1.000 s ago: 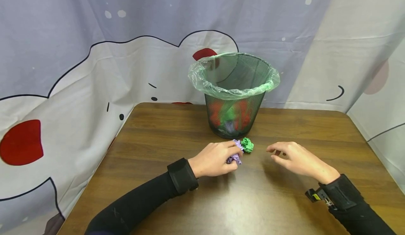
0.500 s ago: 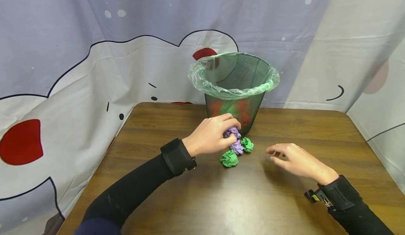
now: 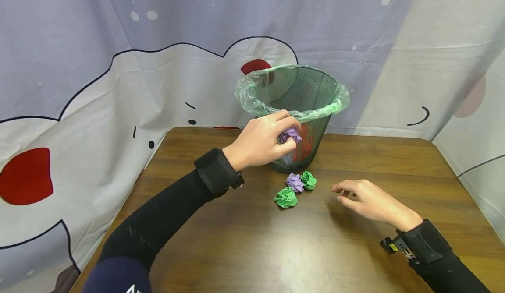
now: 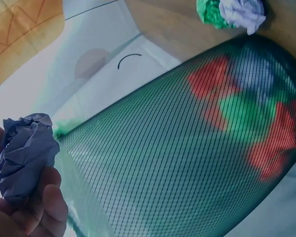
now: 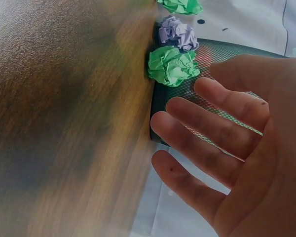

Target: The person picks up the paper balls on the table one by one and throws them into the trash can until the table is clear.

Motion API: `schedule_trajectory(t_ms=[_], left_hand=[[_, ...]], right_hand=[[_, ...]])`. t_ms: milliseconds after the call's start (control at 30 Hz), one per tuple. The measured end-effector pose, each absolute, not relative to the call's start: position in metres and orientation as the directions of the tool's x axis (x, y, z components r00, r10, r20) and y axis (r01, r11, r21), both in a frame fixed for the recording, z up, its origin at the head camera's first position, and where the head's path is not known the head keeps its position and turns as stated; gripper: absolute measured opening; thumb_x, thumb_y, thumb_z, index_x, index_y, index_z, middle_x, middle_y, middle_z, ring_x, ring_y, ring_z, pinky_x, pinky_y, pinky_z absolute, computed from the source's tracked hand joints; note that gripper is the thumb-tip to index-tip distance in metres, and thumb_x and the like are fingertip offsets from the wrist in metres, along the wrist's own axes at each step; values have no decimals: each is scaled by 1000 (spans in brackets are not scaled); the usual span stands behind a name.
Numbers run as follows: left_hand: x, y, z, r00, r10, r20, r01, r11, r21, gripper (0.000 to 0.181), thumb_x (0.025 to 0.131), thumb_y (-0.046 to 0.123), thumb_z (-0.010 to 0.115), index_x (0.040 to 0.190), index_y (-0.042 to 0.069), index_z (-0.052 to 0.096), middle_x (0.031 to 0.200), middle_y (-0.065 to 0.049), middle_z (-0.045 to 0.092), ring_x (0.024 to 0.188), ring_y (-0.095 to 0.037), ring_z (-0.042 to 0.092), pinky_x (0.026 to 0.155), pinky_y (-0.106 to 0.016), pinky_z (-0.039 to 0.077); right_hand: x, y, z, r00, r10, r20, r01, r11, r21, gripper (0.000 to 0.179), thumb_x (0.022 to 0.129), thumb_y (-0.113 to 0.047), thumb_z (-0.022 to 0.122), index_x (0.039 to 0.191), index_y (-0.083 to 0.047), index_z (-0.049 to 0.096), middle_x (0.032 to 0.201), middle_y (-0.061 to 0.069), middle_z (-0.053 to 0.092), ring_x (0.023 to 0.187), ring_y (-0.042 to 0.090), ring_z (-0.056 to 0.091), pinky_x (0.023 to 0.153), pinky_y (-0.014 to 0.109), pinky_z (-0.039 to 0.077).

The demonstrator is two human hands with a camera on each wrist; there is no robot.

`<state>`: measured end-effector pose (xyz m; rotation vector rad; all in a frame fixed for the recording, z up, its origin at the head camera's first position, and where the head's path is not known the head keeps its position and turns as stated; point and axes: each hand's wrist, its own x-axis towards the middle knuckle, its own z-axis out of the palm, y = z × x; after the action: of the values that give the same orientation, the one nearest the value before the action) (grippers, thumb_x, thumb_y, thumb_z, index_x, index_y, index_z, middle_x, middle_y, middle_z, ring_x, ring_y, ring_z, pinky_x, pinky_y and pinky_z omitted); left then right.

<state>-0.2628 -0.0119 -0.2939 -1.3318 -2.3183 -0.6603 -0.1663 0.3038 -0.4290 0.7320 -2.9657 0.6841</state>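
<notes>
My left hand (image 3: 265,139) pinches a crumpled purple paper ball (image 4: 24,153) between thumb and fingers. It is raised in front of the wire mesh bin (image 3: 315,139), just below the rim with its clear greenish liner (image 3: 252,96). On the table before the bin lie two green paper balls (image 3: 286,197) and another purple paper ball (image 3: 295,182), bunched close together. My right hand (image 3: 371,199) hovers over the table to their right, fingers relaxed and holding nothing. Through the mesh, red, green and purple crumpled paper (image 4: 249,116) shows at the bin's bottom.
The brown wooden table (image 3: 221,249) carries the bin near its back edge. A patterned cloth (image 3: 177,87) hangs right behind the bin and along the table's sides.
My left hand has picked up one purple paper ball from the bunch and lifted it up toward the bin's rim, uncovering the balls beneath. The right hand has stayed nearly still.
</notes>
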Motion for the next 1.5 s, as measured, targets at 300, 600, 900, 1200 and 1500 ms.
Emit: schedule_trajectory(t_ms=[300,600,900,1200,1500], left_hand=[[-274,-14,-267,-500,623,602,844,507,175,26,87,21,56,109,19,69,100,7,61,77,-8,55,65,-28,46],[-292,-10,-237,-550,579,602,798,578,173,29,88,27,56,114,21,68,107,6,63,86,-11,57,70,-31,47],[-306,-4,-218,-592,560,579,765,616,186,27,91,30,56,114,23,68,106,6,63,86,-11,57,70,-29,46],[-320,-1,-195,-669,518,533,694,692,199,26,93,34,56,115,28,67,114,8,64,98,-11,60,78,-33,48],[-337,-2,-183,-746,497,443,622,757,200,36,93,34,52,127,29,63,119,7,63,101,-15,60,80,-35,48]], right_hand=[[-166,304,-431,-888,-446,110,-448,790,-418,23,96,-14,66,118,-12,72,110,0,74,91,5,65,74,33,56],[-166,305,-433,-887,-450,100,-448,789,-421,23,96,-15,66,119,-11,71,110,1,74,90,5,66,75,35,56],[-167,305,-435,-885,-453,112,-456,788,-413,22,95,-14,67,117,-11,72,108,-1,74,88,2,65,75,35,56],[-164,305,-434,-889,-448,99,-446,792,-418,23,96,-15,66,118,-11,72,110,0,74,88,2,65,75,35,56],[-163,305,-433,-898,-433,78,-422,798,-431,23,97,-15,65,119,-11,71,111,1,74,90,4,66,76,34,56]])
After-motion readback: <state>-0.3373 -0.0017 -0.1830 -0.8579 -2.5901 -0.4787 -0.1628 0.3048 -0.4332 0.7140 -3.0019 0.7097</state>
